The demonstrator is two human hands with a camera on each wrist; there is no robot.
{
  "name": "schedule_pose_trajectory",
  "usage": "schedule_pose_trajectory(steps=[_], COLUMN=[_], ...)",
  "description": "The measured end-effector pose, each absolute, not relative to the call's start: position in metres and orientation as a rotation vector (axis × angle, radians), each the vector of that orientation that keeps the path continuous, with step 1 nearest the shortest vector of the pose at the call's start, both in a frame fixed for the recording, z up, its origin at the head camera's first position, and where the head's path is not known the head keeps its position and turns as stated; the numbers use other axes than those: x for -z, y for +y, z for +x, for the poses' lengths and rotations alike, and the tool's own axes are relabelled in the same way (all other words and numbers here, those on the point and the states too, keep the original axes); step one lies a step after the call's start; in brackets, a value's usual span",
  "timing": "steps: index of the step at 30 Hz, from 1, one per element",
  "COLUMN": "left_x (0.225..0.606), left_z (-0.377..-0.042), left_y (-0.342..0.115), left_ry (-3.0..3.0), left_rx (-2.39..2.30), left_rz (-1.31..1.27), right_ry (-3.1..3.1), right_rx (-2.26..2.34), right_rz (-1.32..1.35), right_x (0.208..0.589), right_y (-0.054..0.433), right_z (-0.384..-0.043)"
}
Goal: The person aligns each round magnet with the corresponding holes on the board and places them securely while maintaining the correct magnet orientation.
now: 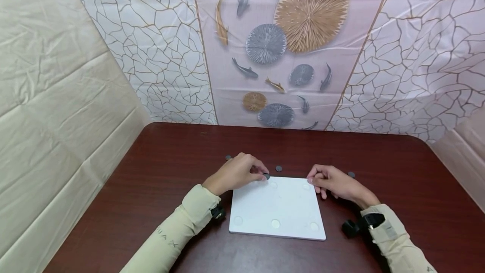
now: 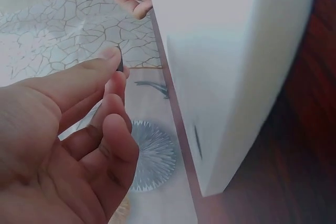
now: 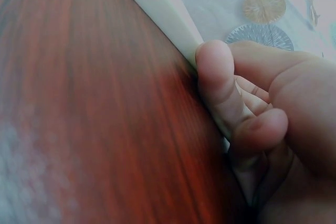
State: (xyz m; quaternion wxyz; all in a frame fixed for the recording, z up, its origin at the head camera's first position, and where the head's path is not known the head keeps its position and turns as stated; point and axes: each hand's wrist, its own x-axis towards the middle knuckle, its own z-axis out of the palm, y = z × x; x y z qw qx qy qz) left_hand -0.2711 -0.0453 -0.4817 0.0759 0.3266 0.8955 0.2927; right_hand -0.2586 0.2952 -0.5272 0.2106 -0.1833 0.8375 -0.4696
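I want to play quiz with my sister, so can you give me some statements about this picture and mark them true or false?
1. The left hand pinches a dark disc. True.
2. The right hand is well away from the board. False: it touches a corner.
3. The board is black. False: it is white.
4. A loose disc lies beyond the board's far edge. True.
5. The table is bright green. False: it is dark reddish brown.

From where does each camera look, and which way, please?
Head: worn on the head, facing forward and down at the white board; left hand and right hand show.
Left wrist: on that wrist, facing the pinched dark disc; both hands show.
Right wrist: on that wrist, facing the board's edge; right hand shows.
Both wrist views share the right hand.
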Motion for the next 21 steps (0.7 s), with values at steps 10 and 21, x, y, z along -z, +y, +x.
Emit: schedule_pose_trajectory(steps=[10,21], left_x=[0.481,0.481], left_z=[-0.266,-0.266], left_y=[-0.031,-0.024], left_ry=[2.697,2.74], left_rx=[-0.757,-0.618], left_rz=[0.926,0.913], right_ry=[2.337,2.331], right_rx=[1.3,1.303], right_rz=[-0.51,-0.516], right_x=[0.526,0.527], right_y=[0.295,0.295], right_z=[-0.259,-0.258])
